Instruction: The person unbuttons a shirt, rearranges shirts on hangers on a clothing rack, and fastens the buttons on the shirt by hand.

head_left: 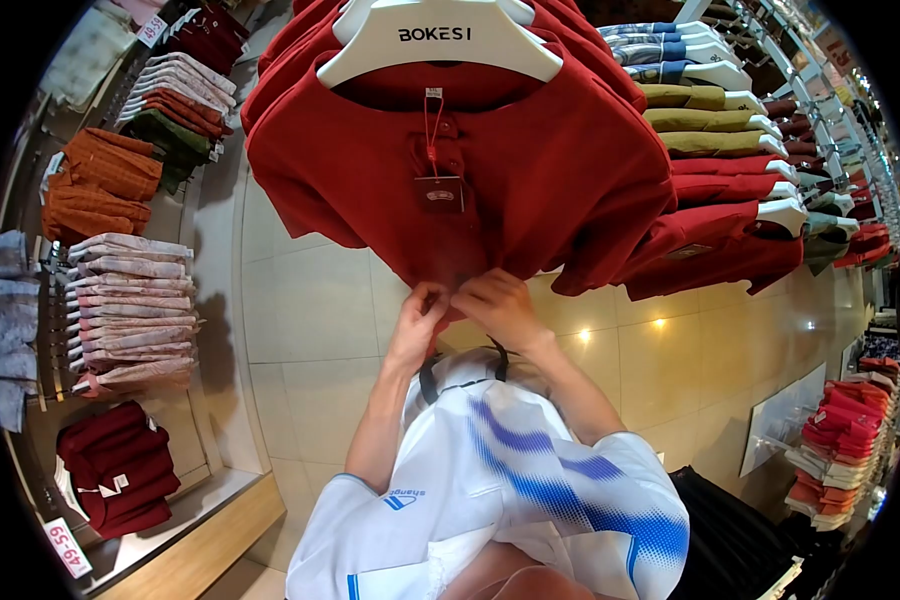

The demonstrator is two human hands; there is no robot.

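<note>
A red short-sleeved shirt [560, 140] hangs in front of me on a white hanger [440, 45] printed "BOKESI". Down its buttoned neck opening dangles a dark red tag [440, 194] on a string. My left hand [422, 318] pinches the lower front of the shirt, with fingers closed on the cloth. Right beside it, my right hand [495, 302] also has its fingers closed on the same part of the fabric. The two hands almost touch, and the fingertips partly hide the cloth between them.
More red shirts hang behind this one. To the right is a rack with olive shirts [710, 120] and further red shirts [720, 245]. Along the left wall hang orange clothes [100, 185], pale pink garments [135, 310] and maroon ones [120, 470]. A tiled floor [310, 310] lies below.
</note>
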